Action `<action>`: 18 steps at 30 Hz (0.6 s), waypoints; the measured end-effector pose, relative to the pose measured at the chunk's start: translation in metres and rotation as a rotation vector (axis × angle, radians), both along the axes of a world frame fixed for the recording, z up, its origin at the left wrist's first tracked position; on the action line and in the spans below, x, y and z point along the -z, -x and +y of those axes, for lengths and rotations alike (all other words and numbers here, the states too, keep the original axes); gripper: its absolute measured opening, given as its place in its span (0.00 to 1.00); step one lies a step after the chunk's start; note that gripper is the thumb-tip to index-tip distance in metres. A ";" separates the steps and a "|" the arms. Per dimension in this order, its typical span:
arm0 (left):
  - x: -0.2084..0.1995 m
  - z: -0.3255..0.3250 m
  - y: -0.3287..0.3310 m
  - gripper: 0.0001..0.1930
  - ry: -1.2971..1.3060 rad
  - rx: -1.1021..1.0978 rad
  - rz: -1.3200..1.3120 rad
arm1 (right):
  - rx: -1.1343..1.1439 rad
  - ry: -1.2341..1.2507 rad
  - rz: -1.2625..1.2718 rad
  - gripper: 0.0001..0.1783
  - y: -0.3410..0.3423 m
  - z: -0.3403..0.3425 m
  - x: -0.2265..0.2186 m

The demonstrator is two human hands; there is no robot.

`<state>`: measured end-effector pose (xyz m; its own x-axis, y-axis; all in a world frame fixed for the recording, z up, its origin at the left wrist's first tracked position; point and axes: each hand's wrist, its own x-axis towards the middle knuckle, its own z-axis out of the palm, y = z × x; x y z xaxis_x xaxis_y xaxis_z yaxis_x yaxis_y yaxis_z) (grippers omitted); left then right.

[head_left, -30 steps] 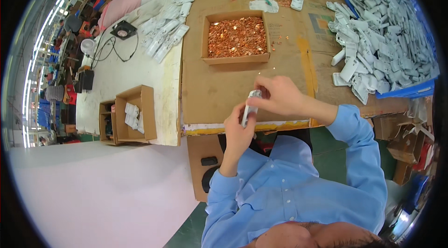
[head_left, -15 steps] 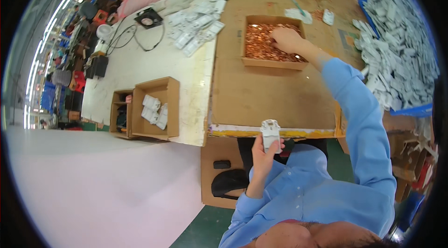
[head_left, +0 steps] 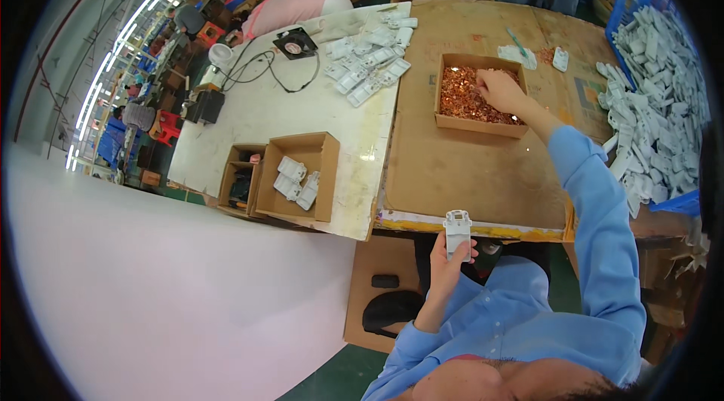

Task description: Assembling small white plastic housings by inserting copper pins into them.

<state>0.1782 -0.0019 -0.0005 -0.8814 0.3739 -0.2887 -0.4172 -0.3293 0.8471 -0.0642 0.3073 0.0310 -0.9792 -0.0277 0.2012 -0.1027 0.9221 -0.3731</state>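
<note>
One white casing is held at the near edge of the table, just below the frame's centre, clasped between thumb and fingers of the left hand. If that grip were loosened, it could be dropped to the floor. Higher up, in a carton, copper pieces are touched by the bunched fingers of the right hand; whether any is held cannot be told. Being heaped, several could be picked up together. At far right, piled casings could be knocked by the nearby sleeve.
</note>
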 end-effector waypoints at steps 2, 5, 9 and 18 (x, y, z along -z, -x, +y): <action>-0.004 -0.001 -0.002 0.15 -0.002 -0.009 0.017 | 0.003 0.122 0.121 0.05 -0.013 -0.006 -0.006; -0.014 -0.002 -0.001 0.21 -0.003 0.027 0.072 | 0.037 0.353 0.081 0.05 -0.041 -0.015 -0.020; -0.019 0.007 -0.003 0.28 -0.045 0.031 0.096 | -0.081 0.633 0.051 0.04 -0.111 -0.038 -0.048; -0.032 0.053 -0.026 0.21 -0.014 0.161 0.149 | 0.127 1.172 -0.090 0.05 -0.290 -0.057 -0.047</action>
<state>0.2042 0.0506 0.0314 -0.8425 0.5164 -0.1535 -0.3357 -0.2803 0.8993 0.2260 0.2504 0.0784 -0.9736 0.2263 -0.0309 0.0350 0.0141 -0.9993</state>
